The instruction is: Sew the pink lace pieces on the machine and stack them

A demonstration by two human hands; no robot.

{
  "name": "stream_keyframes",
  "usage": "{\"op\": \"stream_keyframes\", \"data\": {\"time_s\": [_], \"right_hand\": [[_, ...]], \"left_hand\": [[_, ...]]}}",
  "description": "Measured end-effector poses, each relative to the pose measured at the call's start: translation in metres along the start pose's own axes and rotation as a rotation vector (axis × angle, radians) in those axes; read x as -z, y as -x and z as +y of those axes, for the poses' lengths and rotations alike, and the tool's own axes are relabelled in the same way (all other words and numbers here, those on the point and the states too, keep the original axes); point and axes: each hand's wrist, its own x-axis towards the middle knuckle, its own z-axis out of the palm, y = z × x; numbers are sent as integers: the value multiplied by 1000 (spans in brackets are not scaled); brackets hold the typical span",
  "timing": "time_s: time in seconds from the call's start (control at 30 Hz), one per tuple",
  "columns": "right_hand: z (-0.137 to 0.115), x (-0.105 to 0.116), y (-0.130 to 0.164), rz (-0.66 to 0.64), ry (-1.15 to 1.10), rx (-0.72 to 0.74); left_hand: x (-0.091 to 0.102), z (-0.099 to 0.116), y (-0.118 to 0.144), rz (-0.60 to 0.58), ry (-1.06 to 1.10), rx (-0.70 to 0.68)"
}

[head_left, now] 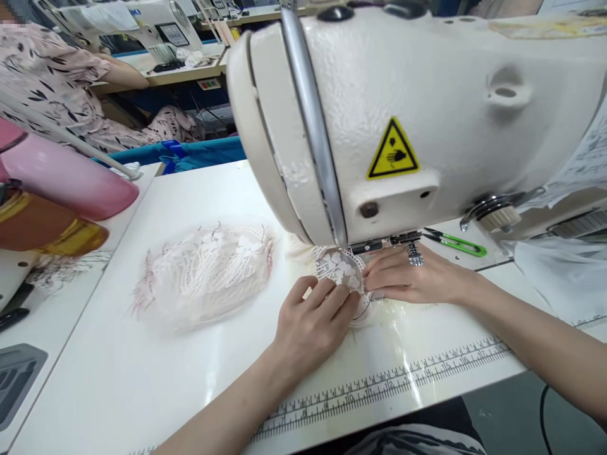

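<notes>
Both hands guided a small lace piece under the head of a sewing machine.

At left centre of the frame a heap of pale lace pieces (206, 272) lay on the white tabletop (142, 373), apart from the work. The left hand (313, 325) rested with fingers curled and pressed flat on the near edge of the lace piece (339, 268), not pinching it. That piece sat just under the sewing machine (403, 114), mid-frame. The right hand (410, 278) lay with fingers together, flat on its far side. Doing this well likely meant keeping the lace taut and fingertips clear of the needle, which was hidden. Green snips (458, 243) lay at right.
</notes>
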Motion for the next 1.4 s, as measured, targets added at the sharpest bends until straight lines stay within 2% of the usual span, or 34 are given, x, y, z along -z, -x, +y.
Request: {"op": "stream_keyframes", "data": {"time_s": [0.13, 0.33, 0.6, 0.77, 0.87, 1.07, 1.17, 1.3, 1.4], "right_hand": [[-1, -2, 2, 50, 73, -62], [-1, -4, 1, 30, 28, -83], [-5, -5, 5, 1, 250, -145], [-7, -6, 6, 94, 395, -137], [-6, -4, 5, 151, 371, -132], [-11, -3, -1, 126, 223, -78], [-14, -11, -2, 153, 216, -60], [-19, -23, -3, 109, 212, -80], [-22, -28, -5, 151, 219, -94]], "left_hand": [[-1, -1, 0, -47, 113, 18], [-2, 1, 1, -87, 145, 58], [-5, 2, 1, -93, 162, 101], [-8, 2, 3, -116, 165, 99], [-9, 2, 3, -119, 167, 92], [-4, 1, 1, -132, 179, 101], [-2, 0, 2, -135, 172, 146], [-1, -4, 3, -147, 140, 194], [-1, -7, 4, -155, 131, 204]]}}
